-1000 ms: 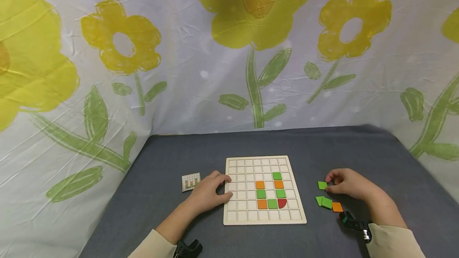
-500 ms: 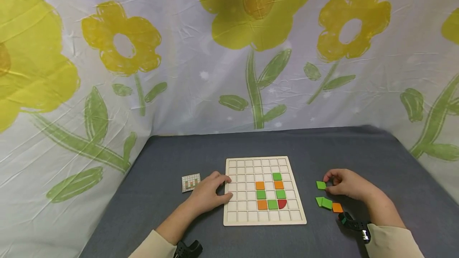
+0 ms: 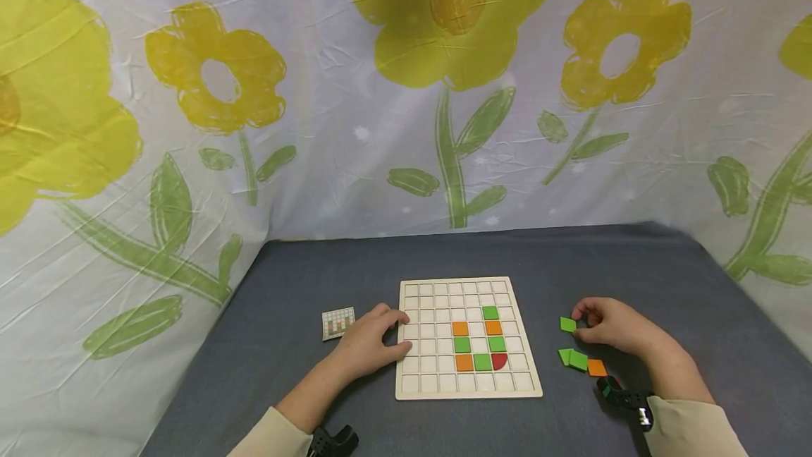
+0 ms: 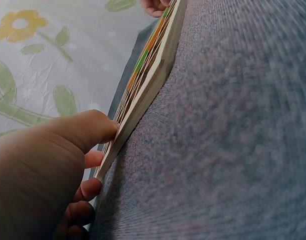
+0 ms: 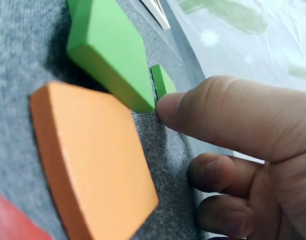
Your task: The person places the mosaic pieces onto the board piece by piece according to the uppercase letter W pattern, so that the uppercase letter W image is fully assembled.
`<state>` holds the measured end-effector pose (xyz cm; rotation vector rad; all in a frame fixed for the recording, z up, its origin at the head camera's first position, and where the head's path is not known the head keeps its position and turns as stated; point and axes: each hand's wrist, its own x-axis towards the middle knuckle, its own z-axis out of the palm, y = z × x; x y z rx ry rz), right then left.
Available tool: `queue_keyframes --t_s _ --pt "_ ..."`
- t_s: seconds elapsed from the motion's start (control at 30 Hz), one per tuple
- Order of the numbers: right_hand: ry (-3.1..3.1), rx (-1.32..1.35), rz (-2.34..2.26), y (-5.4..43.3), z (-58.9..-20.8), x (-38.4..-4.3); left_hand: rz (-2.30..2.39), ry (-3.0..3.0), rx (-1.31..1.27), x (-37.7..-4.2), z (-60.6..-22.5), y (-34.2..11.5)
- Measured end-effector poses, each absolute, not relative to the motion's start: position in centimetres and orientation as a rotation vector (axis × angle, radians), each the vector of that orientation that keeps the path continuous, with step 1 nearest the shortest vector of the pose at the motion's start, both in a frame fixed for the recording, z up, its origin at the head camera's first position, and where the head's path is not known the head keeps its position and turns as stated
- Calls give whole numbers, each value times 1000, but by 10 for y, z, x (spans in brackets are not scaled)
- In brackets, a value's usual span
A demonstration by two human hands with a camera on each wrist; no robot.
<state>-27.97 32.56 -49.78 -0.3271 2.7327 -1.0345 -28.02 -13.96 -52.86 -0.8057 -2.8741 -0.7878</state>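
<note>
A square wooden grid board (image 3: 431, 386) lies on the table, with green, orange and red tiles in several of its cells. My left hand (image 3: 370, 340) rests on the board's left edge, thumb and index finger spread along it. Over at the right, my right hand (image 3: 612, 324) pinches a square green tile (image 3: 567, 324) by its near side with thumb and index finger, low at the table. In the right wrist view, the thumb partly hides this green tile (image 5: 162, 80).
Just below the right hand lie two overlapping green tiles (image 3: 578, 360) and an orange tile (image 3: 597, 367). A red piece (image 5: 13, 220) shows beside the orange one. Left of the board is a small pattern card (image 3: 337, 321), partly behind the left hand. A flowered curtain (image 3: 317, 161) hangs behind the table.
The right hand has slid slightly left and then a little away from me, and the green tile has shifted with it. The left hand and the board stay in place.
</note>
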Motion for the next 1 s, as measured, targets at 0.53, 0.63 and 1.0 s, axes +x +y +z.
queue_keyframes --t_s 0.53,0.63,1.0 --pt "2834 -397 -1034 309 -462 -271 -769 -2881 -791 -281 -529 -138" --pt "2844 -432 -1027 301 -450 -267 -767 -2881 -794 -280 -529 -139" --pt "2899 -565 -960 263 -426 -256 -764 -2874 -815 -281 -529 -140"
